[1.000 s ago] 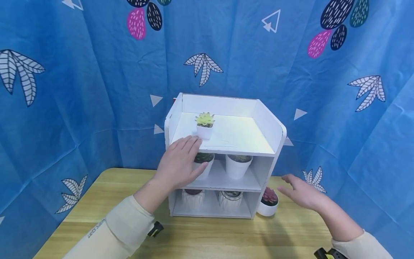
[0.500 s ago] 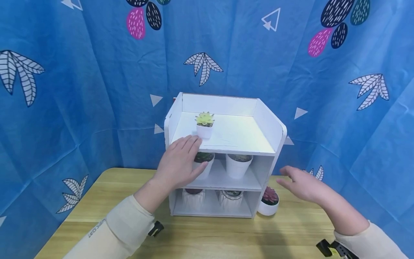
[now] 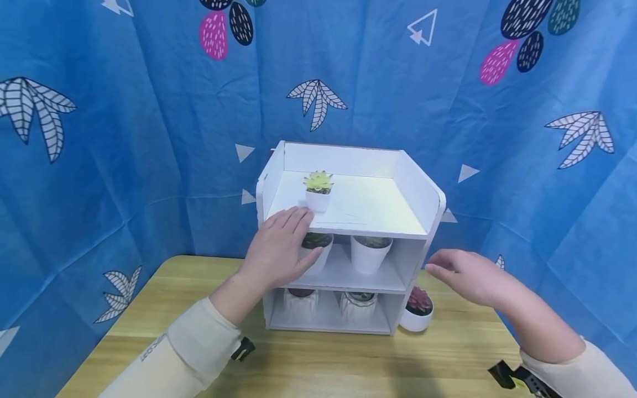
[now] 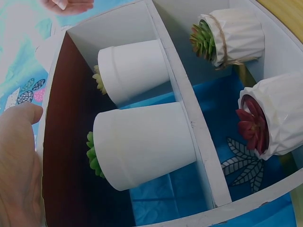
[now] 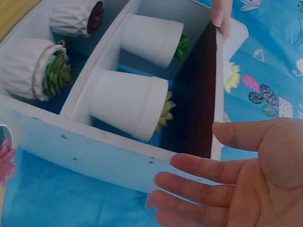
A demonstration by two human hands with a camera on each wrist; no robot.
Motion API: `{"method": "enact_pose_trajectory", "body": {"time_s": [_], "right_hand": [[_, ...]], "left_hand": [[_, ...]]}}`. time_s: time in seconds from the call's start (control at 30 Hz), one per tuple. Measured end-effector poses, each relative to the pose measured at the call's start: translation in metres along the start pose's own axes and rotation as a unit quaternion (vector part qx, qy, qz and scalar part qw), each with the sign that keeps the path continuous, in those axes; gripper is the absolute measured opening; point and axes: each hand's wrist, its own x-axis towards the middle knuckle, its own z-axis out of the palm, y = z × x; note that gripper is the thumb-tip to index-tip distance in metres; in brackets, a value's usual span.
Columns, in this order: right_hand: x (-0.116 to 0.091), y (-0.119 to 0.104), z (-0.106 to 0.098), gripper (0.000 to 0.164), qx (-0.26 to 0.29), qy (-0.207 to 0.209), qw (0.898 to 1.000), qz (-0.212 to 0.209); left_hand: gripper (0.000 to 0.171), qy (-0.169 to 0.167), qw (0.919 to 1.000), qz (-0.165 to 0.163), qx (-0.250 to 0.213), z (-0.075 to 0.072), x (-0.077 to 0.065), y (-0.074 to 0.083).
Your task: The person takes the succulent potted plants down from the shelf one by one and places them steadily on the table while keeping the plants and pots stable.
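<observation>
A small white pot with a yellow-green succulent point(image 3: 317, 200) stands on the top board of a white shelf unit point(image 3: 370, 207). My left hand point(image 3: 278, 246) lies over that board's front edge, fingers extended and fingertips right at the pot's base. Its thumb points across the front of the shelf. Beside the unit's right wall, my right hand point(image 3: 465, 279) hovers with nothing in it, fingers extended in the right wrist view. Below it, a white pot with a dark pink succulent point(image 3: 417, 318) sits on the table.
Two plain white pots point(image 4: 144, 146) with succulents occupy the middle shelf. The bottom shelf holds two ribbed white pots point(image 4: 284, 116), one tied with twine. The unit stands on a wooden table point(image 3: 308, 365), a patterned blue cloth point(image 3: 199, 166) hanging behind.
My right hand has risen slightly and come closer to the unit's right side. The left hand and the small pot keep their places; the head view has shifted a little.
</observation>
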Motion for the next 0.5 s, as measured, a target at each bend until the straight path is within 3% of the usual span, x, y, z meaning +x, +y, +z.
{"method": "enact_pose_trajectory", "body": {"time_s": [0.5], "right_hand": [[-0.002, -0.018, -0.008, 0.041, 0.030, 0.099, 0.993, -0.049]], "left_hand": [[0.079, 0.002, 1.0000, 0.000, 0.001, 0.004, 0.001, -0.001]]}}
